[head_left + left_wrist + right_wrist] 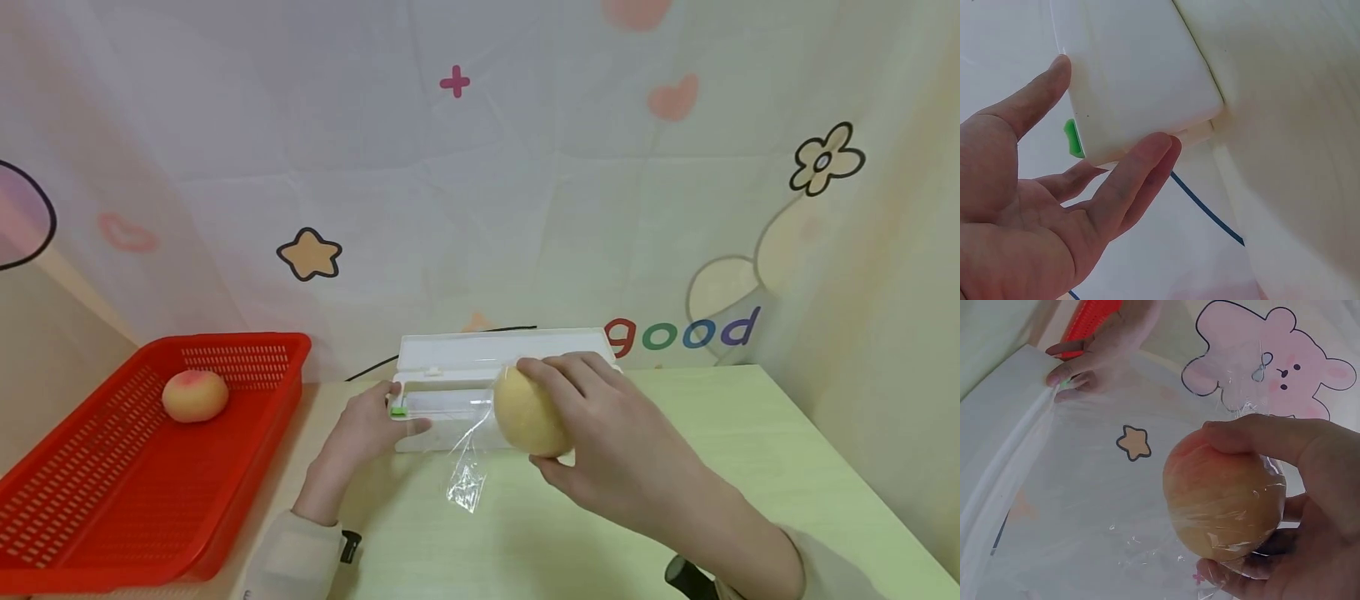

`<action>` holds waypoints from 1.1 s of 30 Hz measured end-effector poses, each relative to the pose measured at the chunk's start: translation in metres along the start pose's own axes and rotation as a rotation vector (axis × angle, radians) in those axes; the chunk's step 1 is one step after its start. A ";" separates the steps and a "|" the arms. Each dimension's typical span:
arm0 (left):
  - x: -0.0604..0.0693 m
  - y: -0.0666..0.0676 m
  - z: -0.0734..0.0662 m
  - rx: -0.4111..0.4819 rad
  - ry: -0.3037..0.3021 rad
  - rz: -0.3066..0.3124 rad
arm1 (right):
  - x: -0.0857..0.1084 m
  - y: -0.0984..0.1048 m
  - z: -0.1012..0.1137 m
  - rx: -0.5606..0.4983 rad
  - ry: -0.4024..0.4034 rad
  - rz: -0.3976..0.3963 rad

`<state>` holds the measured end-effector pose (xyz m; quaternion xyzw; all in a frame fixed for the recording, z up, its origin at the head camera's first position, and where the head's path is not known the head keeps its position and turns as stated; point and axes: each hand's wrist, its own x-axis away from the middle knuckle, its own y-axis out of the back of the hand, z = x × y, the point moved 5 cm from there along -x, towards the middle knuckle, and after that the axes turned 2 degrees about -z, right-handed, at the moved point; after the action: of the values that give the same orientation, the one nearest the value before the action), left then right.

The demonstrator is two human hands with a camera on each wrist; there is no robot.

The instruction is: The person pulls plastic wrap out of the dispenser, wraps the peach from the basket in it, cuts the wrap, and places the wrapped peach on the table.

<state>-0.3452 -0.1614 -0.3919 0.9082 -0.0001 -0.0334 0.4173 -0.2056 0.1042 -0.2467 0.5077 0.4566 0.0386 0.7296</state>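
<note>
My right hand (pixel 626 442) grips a peach (pixel 527 412) in front of the white film box (pixel 442 433). In the right wrist view clear film lies over the peach (pixel 1222 494), held between thumb and fingers. A crumpled end of clear film (pixel 467 485) hangs beside the peach, and film stretches back toward the box, whose lid (pixel 502 348) stands raised. My left hand (pixel 367 425) holds the box's left end, by a green piece (pixel 399 412). In the left wrist view, thumb and fingers of the left hand (pixel 1054 206) touch the box end (pixel 1135 69).
A red basket (pixel 161 500) stands at the left with another peach (pixel 195 396) in it. Behind the box hangs a printed curtain (pixel 487 208), and a dark cable (pixel 371 367) runs along its foot. The box rests on a pale green table (pixel 720 417).
</note>
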 end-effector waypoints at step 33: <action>0.028 0.017 -0.054 0.054 -0.273 -0.093 | 0.052 -0.095 -0.020 -0.201 -0.197 0.389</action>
<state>-0.3130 -0.1324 -0.3462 0.9051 -0.0157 -0.1760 0.3867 -0.2285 0.0997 -0.3545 0.5122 0.2709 0.1738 0.7963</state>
